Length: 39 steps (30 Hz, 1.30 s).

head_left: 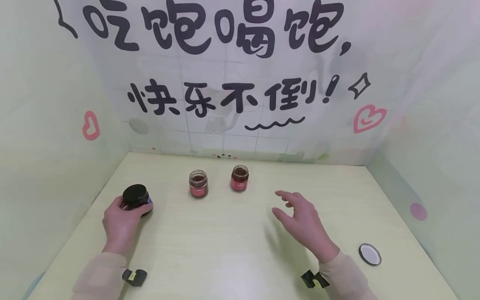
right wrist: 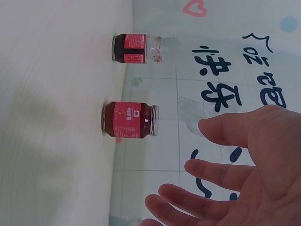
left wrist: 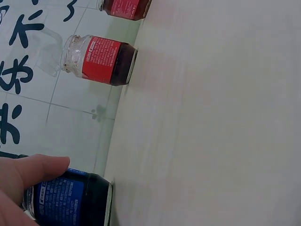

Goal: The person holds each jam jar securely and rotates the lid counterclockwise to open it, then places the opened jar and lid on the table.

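At the left of the table my left hand [head_left: 121,223] grips a dark jar with a black lid [head_left: 136,194]. Its blue label [left wrist: 61,200] shows in the left wrist view, thumb across the upper side, the jar's base at the table. My right hand [head_left: 305,223] is held over the right half of the table, fingers spread and relaxed, holding nothing. Nearest to it stands an open glass jar with a red label [head_left: 239,179], filled with dark red contents. A second open red-labelled jar [head_left: 198,184], only partly full, stands to its left.
A loose round lid [head_left: 370,254] with a white inside lies at the right of the table [head_left: 225,250], beyond my right sleeve. Printed panels [head_left: 232,137] with large black characters enclose the table at the back and both sides.
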Motion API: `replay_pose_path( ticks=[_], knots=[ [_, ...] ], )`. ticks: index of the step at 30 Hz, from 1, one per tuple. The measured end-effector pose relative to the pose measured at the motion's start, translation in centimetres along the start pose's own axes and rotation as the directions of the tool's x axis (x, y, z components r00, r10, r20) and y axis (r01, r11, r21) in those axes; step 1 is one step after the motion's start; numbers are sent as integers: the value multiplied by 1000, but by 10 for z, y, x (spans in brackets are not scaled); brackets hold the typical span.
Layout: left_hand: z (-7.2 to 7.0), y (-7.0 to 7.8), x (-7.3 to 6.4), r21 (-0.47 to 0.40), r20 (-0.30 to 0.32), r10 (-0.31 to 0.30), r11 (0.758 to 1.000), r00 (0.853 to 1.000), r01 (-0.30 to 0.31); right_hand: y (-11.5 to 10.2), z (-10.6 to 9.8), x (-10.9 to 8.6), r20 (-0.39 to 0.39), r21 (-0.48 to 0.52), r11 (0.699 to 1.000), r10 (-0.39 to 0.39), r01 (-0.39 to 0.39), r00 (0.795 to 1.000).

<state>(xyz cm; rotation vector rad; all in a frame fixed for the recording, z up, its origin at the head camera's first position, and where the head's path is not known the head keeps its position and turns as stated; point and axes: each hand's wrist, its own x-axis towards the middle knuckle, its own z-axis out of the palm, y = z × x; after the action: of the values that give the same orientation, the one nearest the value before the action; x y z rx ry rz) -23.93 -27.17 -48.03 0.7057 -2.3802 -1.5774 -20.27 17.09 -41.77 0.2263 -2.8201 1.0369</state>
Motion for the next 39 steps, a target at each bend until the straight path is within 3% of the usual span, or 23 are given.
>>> replay_pose_path(
  ticks=[9,27,39],
  knots=[
    [3,13,-16,30,-32,63,998,998,-62,-2,1,1,-4,14,1000,-15,15,1000],
    [22,53,-58,22,11,162,987,987,-162,-5,7,0,-2,53,998,-40,40,999],
    [44,68,-85,-14,23,288,958,957,-288,-7,7,3,-5,78,996,-47,47,999]
  ],
)
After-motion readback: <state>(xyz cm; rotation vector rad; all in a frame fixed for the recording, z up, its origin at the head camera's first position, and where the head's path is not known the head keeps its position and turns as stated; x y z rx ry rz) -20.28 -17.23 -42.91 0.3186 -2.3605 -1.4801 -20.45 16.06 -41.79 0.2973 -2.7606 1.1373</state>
